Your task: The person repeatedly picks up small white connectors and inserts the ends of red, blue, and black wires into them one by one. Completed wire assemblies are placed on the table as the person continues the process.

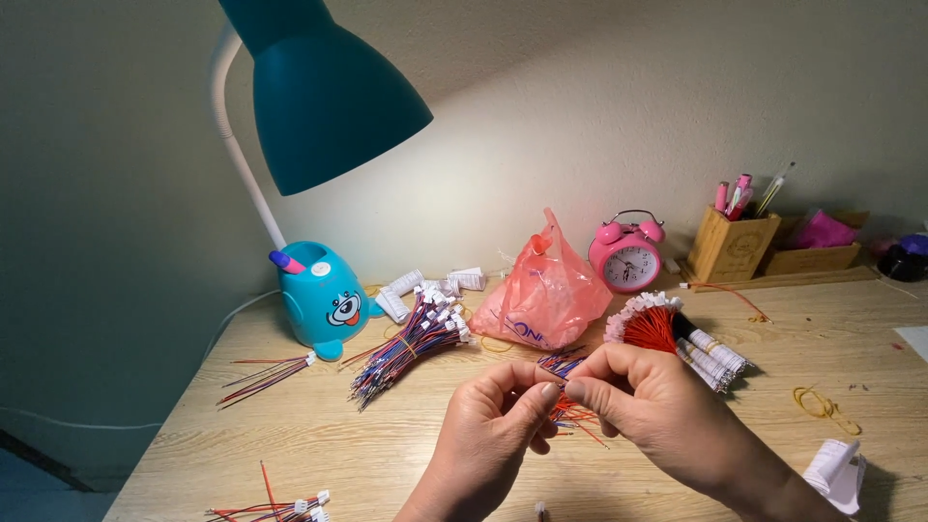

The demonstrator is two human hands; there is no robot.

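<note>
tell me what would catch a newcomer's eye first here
The big teal desk lamp at upper left, on its cartoon-faced base, dominates the view. Mid-table against the wall, a pink twin-bell alarm clock stands right of a crumpled pink plastic bag. In front, the left hand and right hand meet fingertip to fingertip, pinching thin red and blue wires over the wooden table.

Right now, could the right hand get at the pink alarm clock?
Probably yes. The right hand is busy pinching thin wires with the left hand, but the desk between it and the clock holds only a low red wire bundle.
</note>
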